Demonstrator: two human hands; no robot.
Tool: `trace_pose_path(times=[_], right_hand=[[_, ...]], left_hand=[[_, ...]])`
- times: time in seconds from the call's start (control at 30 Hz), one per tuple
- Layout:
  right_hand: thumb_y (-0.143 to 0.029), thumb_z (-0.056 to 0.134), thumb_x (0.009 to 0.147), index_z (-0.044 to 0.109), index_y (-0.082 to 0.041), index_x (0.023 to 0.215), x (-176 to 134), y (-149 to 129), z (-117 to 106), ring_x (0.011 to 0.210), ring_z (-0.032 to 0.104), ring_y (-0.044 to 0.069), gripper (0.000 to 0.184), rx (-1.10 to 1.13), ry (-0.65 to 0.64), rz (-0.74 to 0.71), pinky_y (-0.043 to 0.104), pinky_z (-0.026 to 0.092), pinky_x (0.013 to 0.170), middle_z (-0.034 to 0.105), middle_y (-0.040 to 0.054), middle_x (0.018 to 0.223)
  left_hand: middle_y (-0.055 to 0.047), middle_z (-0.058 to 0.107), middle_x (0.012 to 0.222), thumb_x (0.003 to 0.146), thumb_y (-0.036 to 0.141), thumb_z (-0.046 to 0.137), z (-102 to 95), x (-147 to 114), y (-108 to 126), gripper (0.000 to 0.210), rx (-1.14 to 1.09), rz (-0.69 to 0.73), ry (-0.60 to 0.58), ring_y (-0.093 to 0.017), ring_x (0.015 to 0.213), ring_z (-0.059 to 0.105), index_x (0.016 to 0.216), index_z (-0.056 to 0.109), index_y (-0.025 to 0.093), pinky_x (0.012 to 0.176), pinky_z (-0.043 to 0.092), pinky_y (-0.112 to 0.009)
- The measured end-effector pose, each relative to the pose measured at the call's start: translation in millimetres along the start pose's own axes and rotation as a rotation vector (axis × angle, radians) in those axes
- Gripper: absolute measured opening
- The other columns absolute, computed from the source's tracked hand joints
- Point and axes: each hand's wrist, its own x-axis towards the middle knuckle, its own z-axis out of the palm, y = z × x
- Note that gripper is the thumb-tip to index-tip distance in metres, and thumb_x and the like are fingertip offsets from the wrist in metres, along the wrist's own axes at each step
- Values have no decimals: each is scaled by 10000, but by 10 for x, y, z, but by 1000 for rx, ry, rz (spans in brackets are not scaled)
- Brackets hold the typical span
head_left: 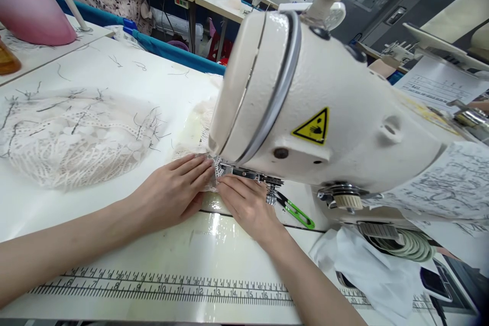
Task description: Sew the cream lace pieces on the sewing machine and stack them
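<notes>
A sheer cream lace piece (218, 165) lies under the needle end of a white sewing machine (336, 97). My left hand (183, 183) rests on the lace left of the presser foot, its fingers stretched out flat. Close to the metal foot on the other side, my right hand (244, 201) has its fingers pressed together on the lace edge; its thumb is hidden. The machine head covers the needle and part of the fabric. Just right of my right hand lie green thread snips (300, 214).
A heap of lace pieces (80, 137) with dark thread ends lies at left. A printed ruler (164, 288) runs along the table front. White cloth (367, 260), a coil of pale green cord (410, 247) and a phone-like device (435, 282) sit at right. Other sewing machines stand behind.
</notes>
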Motion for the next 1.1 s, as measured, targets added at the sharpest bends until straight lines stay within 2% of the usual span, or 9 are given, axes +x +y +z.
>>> trace_pose_path(times=[0.17,0.33,0.47,0.6,0.7,0.87,0.97,1.1], right_hand=[[-84,543,967,696,-175,987,-11,50,4,928,712,126,179,30,17,9,241,567,842,769,21,1052],[-126,547,978,723,-215,1007,-36,88,5,896,721,143,199,-4,-17,47,260,574,826,776,35,1014],[-141,562,977,722,-216,1029,-51,104,-31,859,728,140,185,-39,-29,67,252,565,797,776,28,1010],[-187,593,972,715,-240,1053,-36,97,-85,778,724,129,156,-68,-15,119,252,537,686,778,-2,1024],[-194,597,968,715,-263,1083,-20,99,-95,784,724,131,179,-54,-9,134,252,535,699,777,-6,1041],[-174,577,966,711,-270,1128,-18,108,-86,853,730,153,231,-39,21,129,256,541,787,782,13,1000],[-160,590,953,708,-264,1110,-19,91,-114,809,726,138,222,-74,-4,117,260,530,734,777,2,1047],[-158,618,941,704,-233,1083,-10,78,-123,790,719,138,182,-152,-30,53,285,507,671,774,-10,1079]], left_hand=[[-152,698,1264,973,268,441,-20,24,12,362,53,24,-26,-307,1231,634,1201,657,90,1083,512,-457],[-159,707,1242,996,286,418,-22,29,35,375,69,17,-13,-313,1214,645,1194,671,92,1067,523,-472],[-169,716,1216,1008,285,397,-11,27,51,392,87,34,9,-312,1189,659,1181,684,83,1037,540,-464],[-153,712,1231,1001,275,428,-6,33,66,365,20,9,17,-305,1214,644,1211,679,114,1046,529,-462],[-153,716,1221,1005,270,435,-12,45,77,352,25,11,32,-308,1216,642,1199,687,120,1049,522,-468],[-102,697,1280,1010,185,444,-2,29,48,314,61,120,51,-260,1269,611,1217,675,134,1136,454,-423],[-88,651,1353,1006,120,405,20,-3,1,354,-24,198,9,-204,1296,590,1263,647,144,1161,427,-355],[-96,653,1342,1019,146,388,34,-21,-38,353,-97,185,0,-200,1272,607,1250,656,151,1140,461,-346]])
